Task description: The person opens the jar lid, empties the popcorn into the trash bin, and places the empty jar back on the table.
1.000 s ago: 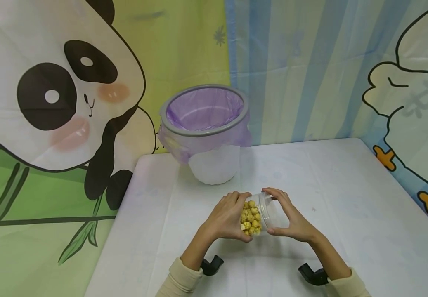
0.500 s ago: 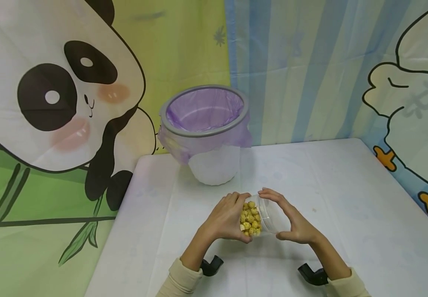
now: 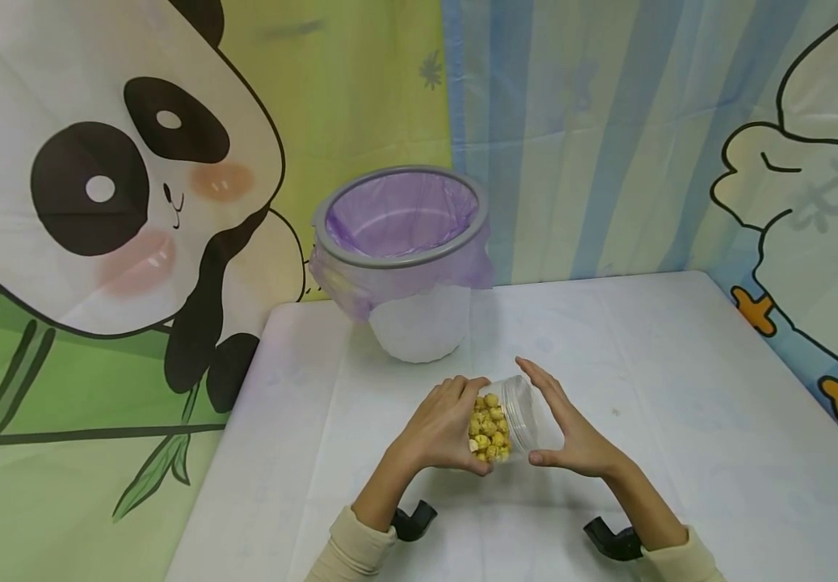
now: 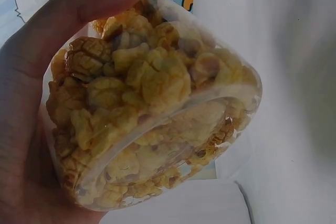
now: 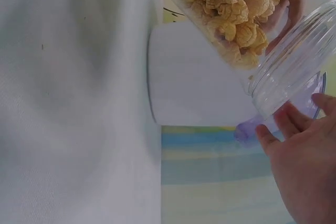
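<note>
My left hand [image 3: 439, 427] grips a clear plastic jar [image 3: 490, 430] of yellow popcorn, tilted on its side above the table. The jar's transparent ridged lid end [image 3: 524, 416] points right, toward my right hand [image 3: 580, 435]. That hand is spread, with thumb and fingers apart on either side of the lid end. Through the clear wall in the left wrist view, popcorn [image 4: 157, 77] fills the part near the base, and my thumb lies across the side. Fingertips [image 5: 266, 134] of the right hand are close by the lid's edge in the right wrist view.
A bin [image 3: 419, 327] with a grey rim and purple liner stands at the back of the white-covered table [image 3: 644, 347]. Behind hang printed curtains [image 3: 571, 121] with a panda and a white cartoon figure. Black curved pieces [image 3: 613, 539] sit at both wrists.
My right hand's fingers touched the lid end, and have now spread wider and drawn off it. The left hand and the jar stay nearly in place.
</note>
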### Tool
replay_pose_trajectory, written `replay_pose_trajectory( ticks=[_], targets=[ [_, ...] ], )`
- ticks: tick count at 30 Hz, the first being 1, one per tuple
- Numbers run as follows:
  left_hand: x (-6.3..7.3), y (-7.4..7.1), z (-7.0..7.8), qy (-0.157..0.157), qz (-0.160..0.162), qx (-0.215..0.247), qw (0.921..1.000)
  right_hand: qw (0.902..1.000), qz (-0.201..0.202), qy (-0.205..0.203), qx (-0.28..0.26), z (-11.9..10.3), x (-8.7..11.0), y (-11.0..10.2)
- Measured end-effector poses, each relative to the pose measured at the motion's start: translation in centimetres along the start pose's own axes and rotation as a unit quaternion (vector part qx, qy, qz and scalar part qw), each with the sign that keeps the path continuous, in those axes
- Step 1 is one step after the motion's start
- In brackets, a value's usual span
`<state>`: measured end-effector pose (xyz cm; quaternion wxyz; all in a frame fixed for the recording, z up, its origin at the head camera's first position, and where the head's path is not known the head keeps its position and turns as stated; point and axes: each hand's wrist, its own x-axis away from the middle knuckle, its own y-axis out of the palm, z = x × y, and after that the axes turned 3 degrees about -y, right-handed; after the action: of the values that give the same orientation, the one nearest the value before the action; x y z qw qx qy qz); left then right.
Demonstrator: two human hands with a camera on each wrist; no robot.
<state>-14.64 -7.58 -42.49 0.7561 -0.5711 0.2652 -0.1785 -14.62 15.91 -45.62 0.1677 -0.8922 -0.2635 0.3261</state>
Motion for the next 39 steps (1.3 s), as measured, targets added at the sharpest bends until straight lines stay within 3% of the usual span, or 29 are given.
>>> replay_pose_trajectory(
  ticks=[7, 13, 22, 32, 39],
  targets=[
    [0.1, 0.1, -0.1, 0.001, 0.006, 0.000, 1.0000, 0.9983, 0.008, 0.041, 0.041, -0.3, -0.1, 0.2],
    [0.1, 0.1, -0.2, 0.001, 0.008, -0.004, 1.0000, 0.9970, 0.003, 0.063, 0.044, -0.5, -0.1, 0.2],
    [0.2, 0.1, -0.2, 0.006, 0.005, -0.006, 1.0000, 0.9996, -0.011, -0.013, 0.022, 0.1, -0.2, -0.1],
    [0.3, 0.1, -0.2, 0.007, 0.001, -0.002, 1.0000, 0.9979, -0.036, -0.053, -0.009, 0.4, 0.0, -0.5],
    [0.2, 0.1, -0.2, 0.003, 0.010, -0.012, 0.9999, 0.9984, -0.019, -0.053, -0.001, -0.5, -0.1, -1.4]
  ],
)
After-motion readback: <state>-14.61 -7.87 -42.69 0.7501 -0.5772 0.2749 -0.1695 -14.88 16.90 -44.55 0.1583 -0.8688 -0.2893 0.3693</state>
